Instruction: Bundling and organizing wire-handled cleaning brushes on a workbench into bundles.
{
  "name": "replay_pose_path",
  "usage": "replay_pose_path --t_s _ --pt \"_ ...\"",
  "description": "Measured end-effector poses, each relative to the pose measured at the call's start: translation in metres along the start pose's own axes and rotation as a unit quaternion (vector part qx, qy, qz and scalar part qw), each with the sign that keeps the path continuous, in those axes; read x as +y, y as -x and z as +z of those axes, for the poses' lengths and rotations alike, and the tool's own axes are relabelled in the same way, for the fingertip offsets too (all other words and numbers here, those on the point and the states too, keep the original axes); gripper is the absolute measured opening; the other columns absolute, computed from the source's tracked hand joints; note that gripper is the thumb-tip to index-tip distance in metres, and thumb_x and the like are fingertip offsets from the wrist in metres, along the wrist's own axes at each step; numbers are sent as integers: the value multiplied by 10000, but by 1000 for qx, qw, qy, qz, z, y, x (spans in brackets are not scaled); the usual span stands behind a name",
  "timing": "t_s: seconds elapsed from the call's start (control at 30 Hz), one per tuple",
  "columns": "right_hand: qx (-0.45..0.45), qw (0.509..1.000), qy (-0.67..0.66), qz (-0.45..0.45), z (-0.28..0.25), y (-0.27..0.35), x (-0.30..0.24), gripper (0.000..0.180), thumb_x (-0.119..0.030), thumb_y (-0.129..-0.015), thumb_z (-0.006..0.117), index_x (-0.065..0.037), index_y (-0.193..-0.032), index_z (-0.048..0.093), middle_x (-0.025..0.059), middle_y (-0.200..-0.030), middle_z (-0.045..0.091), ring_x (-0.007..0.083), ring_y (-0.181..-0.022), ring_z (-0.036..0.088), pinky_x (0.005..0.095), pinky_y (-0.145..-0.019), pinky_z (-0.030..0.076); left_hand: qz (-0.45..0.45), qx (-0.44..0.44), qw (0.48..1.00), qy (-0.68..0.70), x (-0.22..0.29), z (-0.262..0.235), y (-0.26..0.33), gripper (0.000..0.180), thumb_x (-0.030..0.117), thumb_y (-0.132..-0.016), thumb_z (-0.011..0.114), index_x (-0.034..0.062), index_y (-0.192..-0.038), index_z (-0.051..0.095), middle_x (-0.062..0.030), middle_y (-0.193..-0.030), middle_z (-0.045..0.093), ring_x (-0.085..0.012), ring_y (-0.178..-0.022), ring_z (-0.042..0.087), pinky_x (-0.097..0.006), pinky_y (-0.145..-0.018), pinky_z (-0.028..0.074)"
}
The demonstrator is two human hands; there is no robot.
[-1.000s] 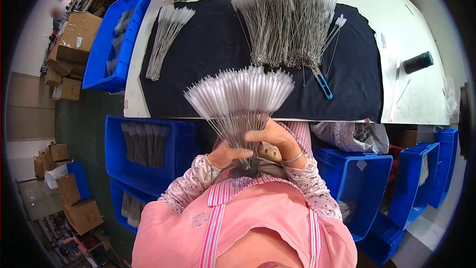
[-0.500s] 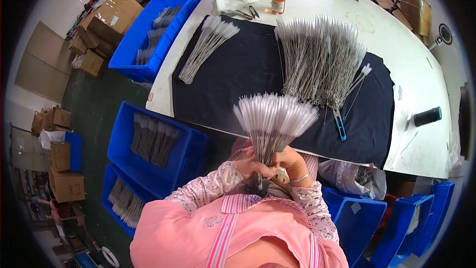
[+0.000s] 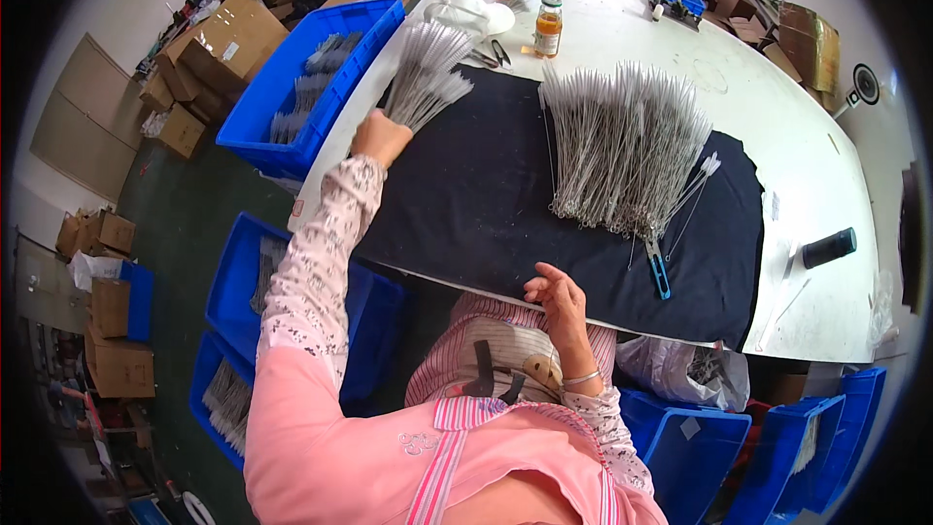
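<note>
My left hand [image 3: 382, 138] is closed round the wire handles of a bundle of straw brushes [image 3: 434, 63] at the left of the dark cloth [image 3: 457, 185]. Their white bristle heads point away from me; another bunch lies against them. My right hand [image 3: 559, 299] holds nothing, its fingers apart, just over the table's front edge. Right of the middle lies a large pile of the same brushes [image 3: 622, 146], with a few loose ones beside it. A tool with a blue handle [image 3: 660, 275] sticks out from the pile's near end.
The white table [image 3: 816, 185] carries a cap [image 3: 468, 14], scissors [image 3: 500, 52], a jar of amber liquid [image 3: 548, 27] and a dark cylinder [image 3: 829, 248]. Blue bins with brushes stand at the left, including a tall one [image 3: 233, 126] against the table. More blue bins [image 3: 688, 447] stand lower right.
My left hand has carried the brush bundle from in front of me to the far left, beside the bunch there. My right hand has let go of it and opened.
</note>
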State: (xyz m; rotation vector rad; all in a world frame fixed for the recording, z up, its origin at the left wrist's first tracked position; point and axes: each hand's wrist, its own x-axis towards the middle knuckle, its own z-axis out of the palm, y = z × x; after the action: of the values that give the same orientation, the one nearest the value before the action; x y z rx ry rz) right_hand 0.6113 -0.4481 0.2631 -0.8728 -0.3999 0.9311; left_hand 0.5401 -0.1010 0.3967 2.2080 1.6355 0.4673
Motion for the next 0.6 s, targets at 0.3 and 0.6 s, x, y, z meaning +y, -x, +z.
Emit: replay_pose_path --t_s 0.3,0.6 --pt "34 999 -29 -29 -12 6 10 346 -173 -945 470 73 -1188 483 122 -918 620 160 -823 585 284 -786 472 -37 -72 983 -164 -15 64 -55 949 559 -560 774 -14 -1237 434 -179 -1218 539 -299 -1151 506 -434 -964 373" --pt "56 998 -4 -20 -4 5 9 253 -73 -919 492 48 -1138 525 107 -871 623 154 -798 586 271 -749 479 21 -104 982 -159 -27 56 -78 772 287 -615 765 -31 -1212 392 -208 -1187 543 -341 -1124 514 -400 -962 416"
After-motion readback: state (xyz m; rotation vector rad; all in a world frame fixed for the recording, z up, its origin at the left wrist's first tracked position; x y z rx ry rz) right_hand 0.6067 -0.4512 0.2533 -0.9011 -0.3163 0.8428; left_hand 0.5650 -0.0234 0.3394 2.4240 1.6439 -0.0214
